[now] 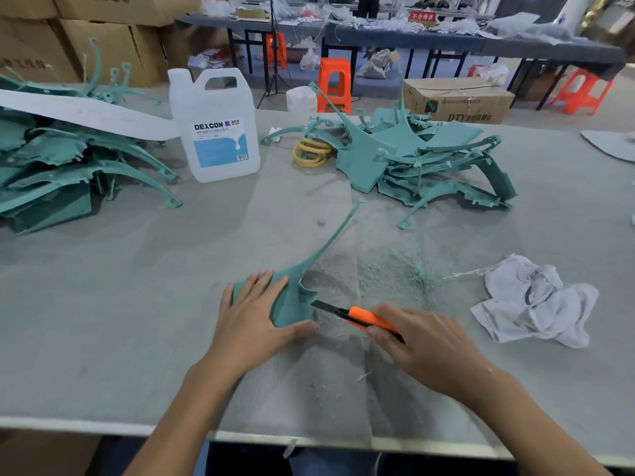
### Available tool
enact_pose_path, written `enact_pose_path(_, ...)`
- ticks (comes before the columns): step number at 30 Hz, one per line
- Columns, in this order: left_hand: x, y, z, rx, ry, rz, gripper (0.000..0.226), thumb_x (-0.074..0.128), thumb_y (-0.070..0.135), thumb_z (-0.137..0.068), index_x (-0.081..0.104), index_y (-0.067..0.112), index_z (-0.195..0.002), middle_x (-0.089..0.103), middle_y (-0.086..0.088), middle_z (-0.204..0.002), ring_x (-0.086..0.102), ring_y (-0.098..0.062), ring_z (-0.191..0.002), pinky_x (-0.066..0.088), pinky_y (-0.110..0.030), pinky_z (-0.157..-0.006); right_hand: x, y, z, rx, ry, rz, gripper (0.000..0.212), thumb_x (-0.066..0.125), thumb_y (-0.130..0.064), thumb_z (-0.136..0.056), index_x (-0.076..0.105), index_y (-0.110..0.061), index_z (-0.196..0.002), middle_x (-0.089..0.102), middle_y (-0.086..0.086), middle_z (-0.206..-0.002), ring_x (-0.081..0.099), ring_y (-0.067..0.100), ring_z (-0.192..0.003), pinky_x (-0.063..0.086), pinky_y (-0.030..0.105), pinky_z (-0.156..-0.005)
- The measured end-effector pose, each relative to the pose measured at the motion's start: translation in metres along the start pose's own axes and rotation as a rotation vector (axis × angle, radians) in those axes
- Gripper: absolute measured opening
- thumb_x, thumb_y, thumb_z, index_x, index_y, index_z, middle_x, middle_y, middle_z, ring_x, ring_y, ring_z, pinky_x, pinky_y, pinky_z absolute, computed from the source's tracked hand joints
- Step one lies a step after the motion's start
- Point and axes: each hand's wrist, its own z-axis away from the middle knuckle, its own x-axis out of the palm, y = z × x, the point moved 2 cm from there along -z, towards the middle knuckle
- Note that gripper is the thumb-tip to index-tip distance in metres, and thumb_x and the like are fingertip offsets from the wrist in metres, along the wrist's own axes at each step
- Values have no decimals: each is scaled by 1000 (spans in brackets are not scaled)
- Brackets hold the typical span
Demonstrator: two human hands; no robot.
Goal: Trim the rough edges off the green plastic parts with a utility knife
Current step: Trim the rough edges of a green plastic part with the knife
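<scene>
Left hand [254, 314]: lay flat with fingers spread, pressing the green part [295, 304] onto the tabletop [137, 304], likely to stop it sliding.
Right hand [422, 341]: gripped the orange utility knife [364, 316], its extended blade meeting the part's right edge.
Green part: lay near the front edge, its thin arm pointing away.
Left pile [68, 166], right pile [422, 159]: kept apart, perhaps trimmed and untrimmed; which was unclear.
Shavings [419, 276]: scattered just right of the cut.
</scene>
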Motion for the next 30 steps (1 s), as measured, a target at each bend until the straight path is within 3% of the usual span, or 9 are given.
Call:
enact_pose_path(5,-2,0,-2,15,-8,20,123,24,107,-53,26,39,-156,13,13,-167,2,-5,-153,-5,-40,-123,4,4,-10,38,11,29,42,28,-70,-96,46,-33,-106,62,-8,-77,65,20,-77,42,35,-59)
enact_pose_path(11,-4,-3,-4,34,-25,66,128,30,107,-51,27,34,-156,16,12,-166,3,-3,-152,-7,-39,-122,6,8,-23,42,28,43,37,32,-66,-98,46,-32,-103,45,-10,-60,62,20,-66,41,35,-56)
enact_pose_path(16,-5,-2,-4,50,-31,69,132,30,107,-50,26,31,-157,17,11,-166,4,-4,-152,-7,-39,-122,-2,7,-28,44,4,69,36,33,-64,-99,49,-32,-104,53,-9,-68,63,20,-72,50,37,-66)
enact_pose_path(20,-6,-1,-3,49,-38,83,129,35,104,-52,24,31,-158,15,12,-167,2,-3,-152,-10,-38,-122,-4,2,-27,-5,-8,27,35,37,-61,-100,52,-30,-104,61,-7,-70,60,18,-66,51,40,-66)
enact_pose_path(24,-6,-1,-2,44,-44,88,132,33,105,-50,24,31,-158,15,12,-167,2,-3,-152,-11,-38,-122,-2,7,-22,-28,28,-14,37,33,-65,-97,51,-34,-101,53,-11,-60,52,9,-55,46,32,-57)
enact_pose_path(30,-7,-1,-4,47,-47,82,127,39,102,-53,25,31,-157,16,10,-167,3,-5,-153,-11,-37,-121,4,11,-30,4,48,70,36,33,-66,-99,49,-34,-103,52,-11,-66,60,16,-65,43,33,-58)
